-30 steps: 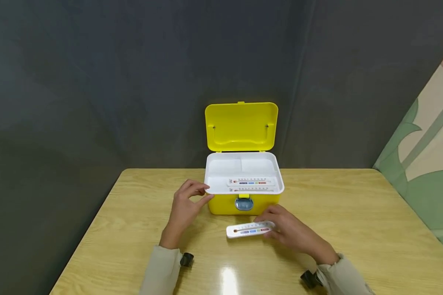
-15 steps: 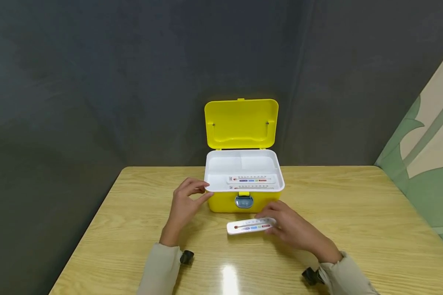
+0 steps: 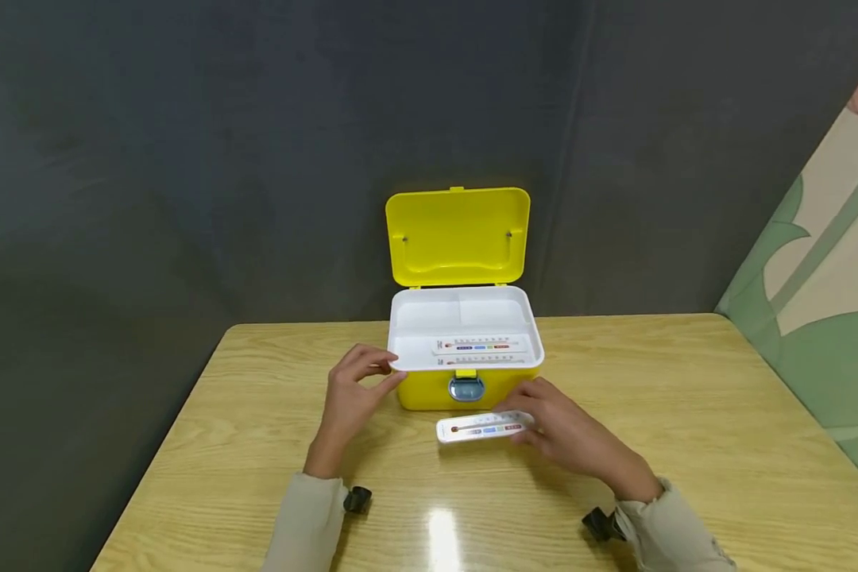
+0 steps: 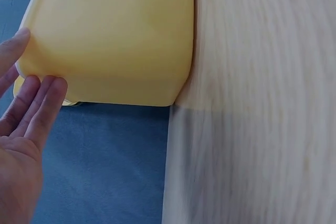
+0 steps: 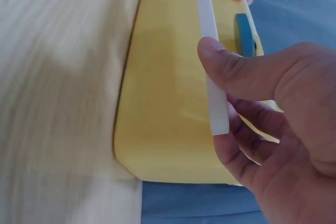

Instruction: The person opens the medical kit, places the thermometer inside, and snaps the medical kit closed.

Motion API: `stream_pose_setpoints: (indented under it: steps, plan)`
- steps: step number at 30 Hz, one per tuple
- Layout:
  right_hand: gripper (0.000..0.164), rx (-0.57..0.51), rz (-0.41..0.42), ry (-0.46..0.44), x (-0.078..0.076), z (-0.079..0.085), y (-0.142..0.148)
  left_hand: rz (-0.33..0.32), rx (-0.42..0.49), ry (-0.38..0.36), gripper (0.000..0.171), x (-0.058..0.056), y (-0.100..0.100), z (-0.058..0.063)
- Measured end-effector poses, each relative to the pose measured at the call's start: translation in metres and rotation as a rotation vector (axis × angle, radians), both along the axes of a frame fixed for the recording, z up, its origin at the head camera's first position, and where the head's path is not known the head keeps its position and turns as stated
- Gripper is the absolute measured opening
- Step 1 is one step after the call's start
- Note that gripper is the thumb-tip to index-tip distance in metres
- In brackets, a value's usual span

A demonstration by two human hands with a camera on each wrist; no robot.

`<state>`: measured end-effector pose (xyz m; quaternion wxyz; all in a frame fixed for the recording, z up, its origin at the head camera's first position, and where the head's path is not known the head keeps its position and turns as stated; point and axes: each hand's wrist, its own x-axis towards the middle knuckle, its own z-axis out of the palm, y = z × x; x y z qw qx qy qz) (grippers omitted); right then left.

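Observation:
My right hand pinches one end of a white thermometer, thumb on one face and fingers on the other. This thermometer has a red bulb mark and coloured bands, and is held in front of a yellow storage box. In the right wrist view the thermometer shows edge-on. With fingers fairly straight, my left hand touches the box's front left rim; its fingertips lie against the yellow side. Two more thermometers lie in the front compartment of the white tray inside the box.
The yellow lid stands raised at the back, close to the dark wall. A blue-grey latch hangs on the box front. All of it rests on a wooden table. A painted panel slopes at the right.
The thermometer in my right hand has risen slightly and come nearer the box front. My left hand keeps its place at the rim. The whole head view has shifted a little.

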<state>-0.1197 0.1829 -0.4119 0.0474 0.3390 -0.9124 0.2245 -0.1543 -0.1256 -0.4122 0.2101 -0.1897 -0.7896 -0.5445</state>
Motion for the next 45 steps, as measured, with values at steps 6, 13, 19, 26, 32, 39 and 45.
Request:
stream_pose_setpoints:
  steps: [6,13,19,26,32,39,45]
  plan:
    - [0.038,0.012,-0.014,-0.009,0.000,0.007,0.001,-0.010,0.016,-0.016,0.020,0.005,0.002,0.007]
    - [0.039,-0.016,-0.039,0.014,0.002,0.016,0.003,0.007,0.000,-0.036,0.020,-0.004,0.000,-0.009]
    - [0.037,-0.060,-0.008,-0.007,0.001,0.025,0.005,0.003,0.004,-0.012,0.019,0.006,0.003,0.006]
    - [0.036,-0.072,-0.023,-0.012,0.000,0.038,0.006,0.003,0.020,-0.063,0.019,0.004,0.001,0.006]
    - [0.035,-0.067,-0.033,-0.022,-0.001,0.044,0.007,-0.015,0.029,-0.030,0.020,0.003,0.003,0.002]
    - [0.040,-0.065,-0.030,0.019,-0.009,0.049,0.007,-0.021,0.011,-0.010,0.019,0.004,0.007,0.003]
    - [0.039,-0.073,-0.016,-0.001,-0.018,0.053,0.004,0.031,0.007,-0.028,0.020,-0.006,-0.002,-0.015]
